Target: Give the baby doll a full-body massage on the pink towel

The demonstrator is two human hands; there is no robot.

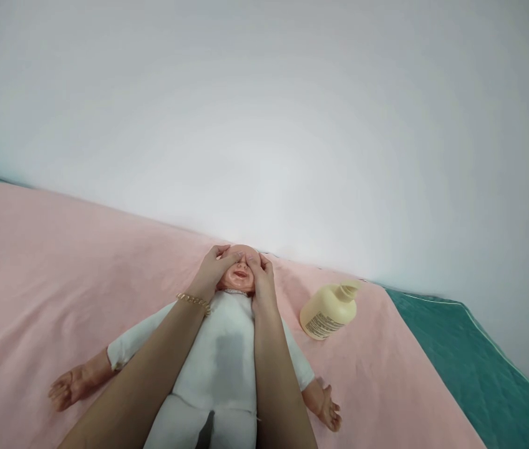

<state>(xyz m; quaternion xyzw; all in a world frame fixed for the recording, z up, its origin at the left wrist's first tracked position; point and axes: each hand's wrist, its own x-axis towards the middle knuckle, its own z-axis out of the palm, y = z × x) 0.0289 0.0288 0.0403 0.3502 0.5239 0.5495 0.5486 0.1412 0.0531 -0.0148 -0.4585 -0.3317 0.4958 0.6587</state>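
A baby doll with a white cloth body lies on its back, its arms spread and its head towards the wall. My left hand cups one side of the doll's head, fingers curled around it and the thumb laid over an eye. On the opposite side my right hand holds the head the same way, its thumb by the other eye. The thumbs cover the doll's eyes; its open mouth and chin show between my hands. A beaded bracelet circles my left wrist.
Right of the doll stands a pale yellow pump bottle with printed text. A pink sheet lies under everything, over a green quilted cover that shows at the right. Behind the doll's head rises a white wall.
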